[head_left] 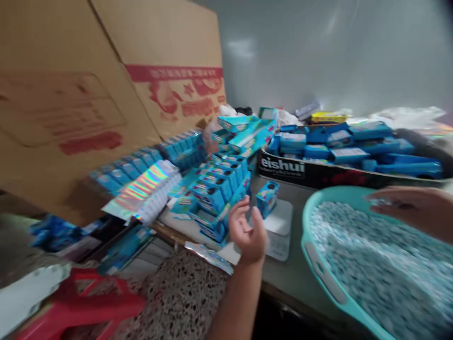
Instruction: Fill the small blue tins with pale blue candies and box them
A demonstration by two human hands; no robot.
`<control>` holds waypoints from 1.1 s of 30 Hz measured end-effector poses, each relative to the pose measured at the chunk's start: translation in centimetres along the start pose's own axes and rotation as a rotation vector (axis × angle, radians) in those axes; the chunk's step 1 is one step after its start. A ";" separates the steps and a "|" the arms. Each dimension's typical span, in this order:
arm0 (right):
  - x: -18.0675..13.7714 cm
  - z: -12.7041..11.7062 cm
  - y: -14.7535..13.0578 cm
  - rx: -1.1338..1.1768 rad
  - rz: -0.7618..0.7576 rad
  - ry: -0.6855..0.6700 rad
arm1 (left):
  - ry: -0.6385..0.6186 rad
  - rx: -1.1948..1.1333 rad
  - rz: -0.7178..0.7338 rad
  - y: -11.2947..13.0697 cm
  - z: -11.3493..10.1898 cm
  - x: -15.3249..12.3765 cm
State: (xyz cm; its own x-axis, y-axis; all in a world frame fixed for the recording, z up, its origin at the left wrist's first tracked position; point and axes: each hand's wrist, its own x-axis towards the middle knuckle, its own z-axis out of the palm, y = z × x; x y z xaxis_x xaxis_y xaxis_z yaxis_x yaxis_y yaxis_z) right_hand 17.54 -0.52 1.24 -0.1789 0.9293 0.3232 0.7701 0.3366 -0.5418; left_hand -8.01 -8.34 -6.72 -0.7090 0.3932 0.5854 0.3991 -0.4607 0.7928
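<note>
My left hand (247, 230) hovers with fingers curled apart and holds nothing, just left of a small blue box (267, 198) standing on a white scale (279, 229). My right hand (412, 208) reaches over a teal basin (320, 269) full of small pale blue-and-white pieces (382, 269); it is blurred, and a few pieces seem pinched at its fingertips. Stacks of small blue boxes (219, 189) lie left of my left hand.
Large cardboard cartons (106, 80) stand at the left. A black tray (318, 172) of flat blue boxes sits at the back. Shiny holographic sheets (145, 189) lie by the stacks. A red stool (81, 302) is low at the left, over speckled floor.
</note>
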 end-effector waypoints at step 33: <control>1.5 -2.2 2.1 0.093 -0.101 -0.440 | -0.194 0.348 0.072 -0.7 -1.9 -0.1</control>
State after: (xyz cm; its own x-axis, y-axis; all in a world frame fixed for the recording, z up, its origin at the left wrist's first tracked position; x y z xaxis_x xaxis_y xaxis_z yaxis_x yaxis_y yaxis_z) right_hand 20.21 1.25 2.25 -0.5087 0.8605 0.0285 0.6807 0.4222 -0.5987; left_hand -9.36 -9.56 -7.66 -0.5625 0.5277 0.6365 0.6406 -0.2086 0.7390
